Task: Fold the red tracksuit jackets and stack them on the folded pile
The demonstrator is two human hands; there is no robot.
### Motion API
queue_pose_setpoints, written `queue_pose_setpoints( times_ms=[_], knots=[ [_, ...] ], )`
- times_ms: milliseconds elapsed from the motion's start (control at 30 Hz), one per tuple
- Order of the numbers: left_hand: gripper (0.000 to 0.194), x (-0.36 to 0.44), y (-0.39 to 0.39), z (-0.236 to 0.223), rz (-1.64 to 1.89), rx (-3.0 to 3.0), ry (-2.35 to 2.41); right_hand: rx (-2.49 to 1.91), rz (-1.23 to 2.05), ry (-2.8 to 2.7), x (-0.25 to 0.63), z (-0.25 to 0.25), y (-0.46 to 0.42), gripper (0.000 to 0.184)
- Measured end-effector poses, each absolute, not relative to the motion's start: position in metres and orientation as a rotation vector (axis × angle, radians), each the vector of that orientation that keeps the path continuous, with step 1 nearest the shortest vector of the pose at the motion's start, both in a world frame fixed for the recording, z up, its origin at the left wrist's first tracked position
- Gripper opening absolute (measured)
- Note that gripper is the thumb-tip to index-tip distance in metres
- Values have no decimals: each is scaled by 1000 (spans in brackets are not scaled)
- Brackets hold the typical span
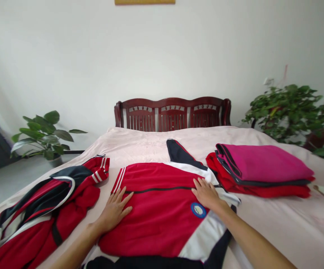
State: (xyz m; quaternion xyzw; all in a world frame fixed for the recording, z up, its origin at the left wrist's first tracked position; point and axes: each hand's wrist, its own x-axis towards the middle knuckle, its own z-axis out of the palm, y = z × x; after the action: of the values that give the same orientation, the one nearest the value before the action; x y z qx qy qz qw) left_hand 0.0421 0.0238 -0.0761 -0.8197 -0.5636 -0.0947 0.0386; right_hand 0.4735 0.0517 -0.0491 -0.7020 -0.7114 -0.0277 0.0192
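A red track jacket with white and navy panels lies spread flat, zipper side up, its collar end to the right and its striped hem to the left. A round blue badge shows on its chest. My left hand rests flat on the hem end, fingers spread, just below the dark zipper. Near the collar, my right hand presses flat on the jacket, fingers out over the zipper's end. One navy sleeve points away toward the headboard; the other dark sleeve lies along the near edge, partly cut off by the frame.
Crumpled red and navy sportswear lies at the left. A folded stack with a magenta cloth on top sits at the right. Everything lies on a pale pink sheet. Beyond are a dark wooden backrest and potted plants on both sides.
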Motion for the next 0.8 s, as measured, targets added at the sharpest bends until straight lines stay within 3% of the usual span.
queue_pose_setpoints(
  times_ms=[200, 400, 600, 667, 733, 800],
  knots=[
    [58, 33, -5, -75, -254, -2534, -1741, -1733, 9, -2450, 441, -57, -3, 59],
    [54, 20, -65, -50, -386, -2737, -1827, -1798, 133, -2371, 449, -48, -21, 55],
    [57, 30, -140, -36, -553, -2859, -1737, -1358, 421, -2265, 419, -3, -89, 30],
    [39, 39, -151, -34, -584, -2840, -1749, -1248, 524, -2424, 405, 7, -120, 23],
    [13, 48, -156, -30, -621, -2850, -1759, -1200, 545, -2559, 394, 6, -145, 40],
    [10, 56, -157, -20, -637, -2896, -1810, -1194, 513, -2620, 388, -3, -161, 64]
  ],
)
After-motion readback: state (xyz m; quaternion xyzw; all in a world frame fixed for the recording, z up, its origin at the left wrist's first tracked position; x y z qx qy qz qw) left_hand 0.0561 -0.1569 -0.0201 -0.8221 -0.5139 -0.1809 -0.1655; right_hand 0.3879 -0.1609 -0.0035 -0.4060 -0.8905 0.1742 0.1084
